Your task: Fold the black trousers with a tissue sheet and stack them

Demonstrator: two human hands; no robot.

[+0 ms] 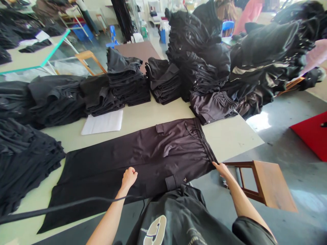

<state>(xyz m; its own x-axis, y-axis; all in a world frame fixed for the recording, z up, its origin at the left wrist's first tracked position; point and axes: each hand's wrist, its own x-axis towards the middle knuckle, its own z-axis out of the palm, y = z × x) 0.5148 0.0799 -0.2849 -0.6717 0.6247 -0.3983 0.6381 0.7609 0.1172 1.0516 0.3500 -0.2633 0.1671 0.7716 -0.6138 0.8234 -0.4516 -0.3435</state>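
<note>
A pair of black cargo trousers (112,160) lies spread over the pale table, waistband to the right and leg hems to the left. It has flap pockets, a drawstring and a small light emblem near the lower pocket. At the near corner of the elastic waistband, my right hand (221,169) grips the cloth, thumb on top. My left hand (129,177) is closed in a fist over the near leg; whatever it may hold is hidden. A dark cord crosses in front of my left forearm.
Folded black garments (130,80) stand in stacks along the table's far side, with taller piles (199,51) at the back right. Another heap (25,163) sits at the left. White paper (103,121) lies behind the trousers. A wooden stool (276,183) stands right of the table.
</note>
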